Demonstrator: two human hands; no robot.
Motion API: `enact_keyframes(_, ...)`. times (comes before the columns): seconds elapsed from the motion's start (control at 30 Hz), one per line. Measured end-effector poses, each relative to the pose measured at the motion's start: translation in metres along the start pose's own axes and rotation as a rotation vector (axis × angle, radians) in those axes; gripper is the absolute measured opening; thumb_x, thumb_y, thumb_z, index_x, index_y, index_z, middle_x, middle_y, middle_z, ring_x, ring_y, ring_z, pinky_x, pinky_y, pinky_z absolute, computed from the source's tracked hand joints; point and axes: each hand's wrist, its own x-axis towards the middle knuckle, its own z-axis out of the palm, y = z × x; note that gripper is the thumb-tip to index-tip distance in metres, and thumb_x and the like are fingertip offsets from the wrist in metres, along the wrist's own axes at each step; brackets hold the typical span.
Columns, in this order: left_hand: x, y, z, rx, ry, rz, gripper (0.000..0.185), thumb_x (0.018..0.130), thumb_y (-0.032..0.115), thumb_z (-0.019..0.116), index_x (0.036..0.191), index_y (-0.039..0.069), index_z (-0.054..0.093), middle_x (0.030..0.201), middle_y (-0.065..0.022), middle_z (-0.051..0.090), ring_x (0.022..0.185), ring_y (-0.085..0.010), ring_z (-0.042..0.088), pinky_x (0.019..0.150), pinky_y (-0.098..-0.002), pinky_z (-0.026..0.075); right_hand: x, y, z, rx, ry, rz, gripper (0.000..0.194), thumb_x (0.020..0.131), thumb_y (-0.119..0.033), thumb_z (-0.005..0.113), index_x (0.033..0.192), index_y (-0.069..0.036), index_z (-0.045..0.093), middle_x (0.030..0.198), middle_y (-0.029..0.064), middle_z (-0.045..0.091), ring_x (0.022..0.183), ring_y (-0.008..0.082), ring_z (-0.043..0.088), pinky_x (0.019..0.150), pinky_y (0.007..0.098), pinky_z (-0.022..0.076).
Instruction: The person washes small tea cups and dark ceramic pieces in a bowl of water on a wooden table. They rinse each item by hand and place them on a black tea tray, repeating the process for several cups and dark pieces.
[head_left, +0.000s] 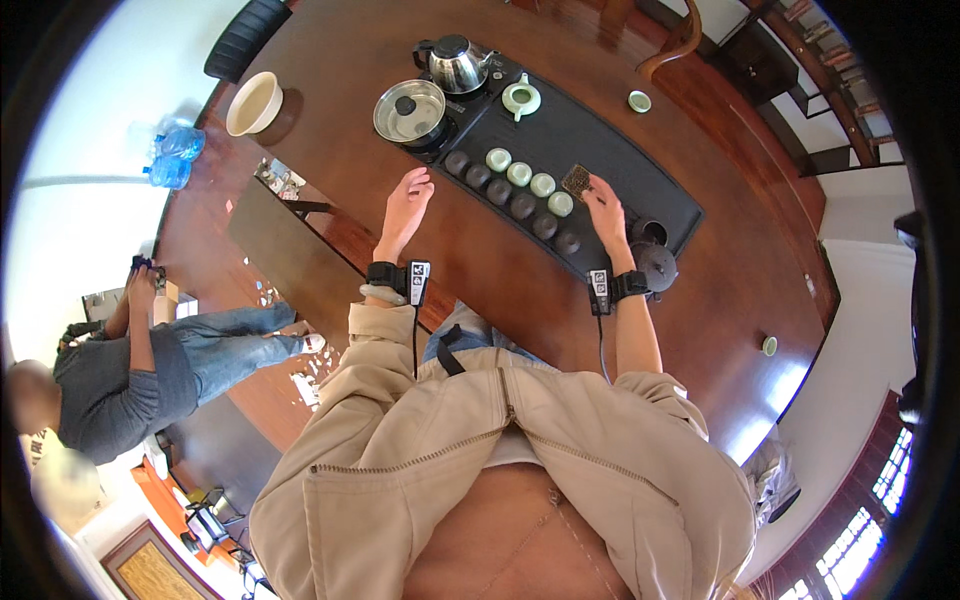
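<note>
My right hand (604, 212) pinches the edge of a dark patterned square coaster (575, 181) over a black tea tray (551, 135). Left of the coaster, several pale green cups (519, 174) stand upside down in a slanting row. A parallel row of dark brown cups (499, 192) lies along the tray's near edge. Close to my right wrist are a dark pitcher (649, 232) and a dark lidded teapot (655, 267). My left hand (407, 207) is empty, its fingers loosely bent and apart, above the wooden table (472, 244) beside the tray's left end.
A steel kettle (457, 67) and a glass-lidded pot (409, 112) occupy the tray's far left end, near a pale green teapot (521, 98). A cream basin (255, 105) sits farther left. Small green cups (639, 101) rest on the table. Another person (142, 390) is at left.
</note>
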Motion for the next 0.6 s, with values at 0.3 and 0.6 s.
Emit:
enact_keyframes(0.3, -0.008, 0.033, 0.000, 0.142, -0.012, 0.159, 0.052, 0.097, 0.030, 0.054, 0.142, 0.005, 0.043, 0.138, -0.0170, 0.051, 0.126, -0.0247, 0.049, 0.104, -0.0323, 0.038, -0.023, -0.025, -0.003, -0.021, 0.029, -0.136, 0.045, 0.087, -0.022, 0.065, 0.127, -0.005, 0.056, 0.120, 0.0163, 0.063, 0.111, 0.0275, 0.060, 0.094, 0.0365, 0.0464)
enact_keyframes(0.6, -0.014, 0.006, -0.021, 0.213, 0.143, 0.239, 0.026, 0.094, 0.023, 0.059, 0.104, -0.001, 0.065, 0.108, -0.0096, 0.068, 0.099, -0.0243, 0.064, 0.088, -0.0334, 0.049, -0.045, -0.022, -0.025, 0.033, 0.052, 0.041, 0.014, 0.088, -0.014, 0.063, 0.093, -0.003, 0.070, 0.077, 0.0007, 0.067, 0.067, 0.0075, 0.058, 0.061, 0.0226, 0.0463)
